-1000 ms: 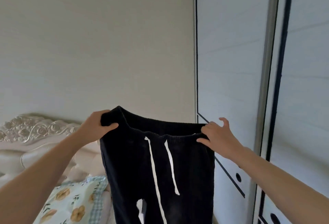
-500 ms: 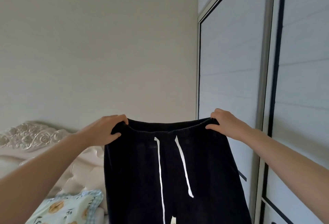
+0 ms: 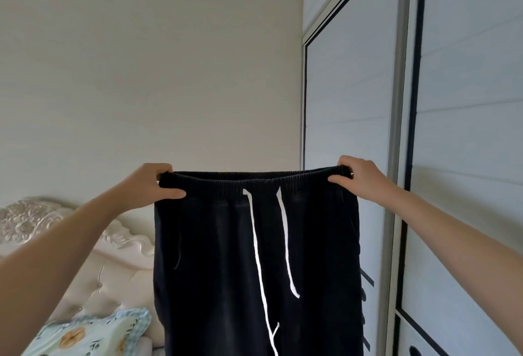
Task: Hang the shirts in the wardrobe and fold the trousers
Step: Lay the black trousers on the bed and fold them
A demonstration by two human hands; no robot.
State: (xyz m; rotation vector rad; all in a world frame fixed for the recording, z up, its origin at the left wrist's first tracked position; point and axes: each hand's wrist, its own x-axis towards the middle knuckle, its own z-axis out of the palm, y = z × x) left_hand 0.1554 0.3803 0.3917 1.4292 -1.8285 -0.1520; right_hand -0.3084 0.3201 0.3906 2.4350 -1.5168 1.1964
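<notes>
Head view. The wardrobe fills the side of the scene beyond the person's right arm. Its pale sliding doors are closed, edged with dark lines and divided by an upright metal strip. A dark round recess shows low on the nearer door. A plain wall meets the wardrobe at the corner and runs away from it. Low against this wall, well apart from the wardrobe, stands a carved, padded cream headboard, with a flower-printed pillow lying below it.

The black trousers hang full-width in the air just in front of the wardrobe's corner. They hide the lower part of the nearest door edge and part of the headboard on the side away from the wardrobe. The elastic waistband is stretched level and taut. Two white drawstring ends fall from its middle down the front. The legs run out of the bottom of the view.

The left hand grips the waistband end farther from the wardrobe, fingers curled over the top and thumb pressed on the front. The right hand grips the end nearest the wardrobe in the same way. Both arms are extended, and the garment hangs between and below the hands.
</notes>
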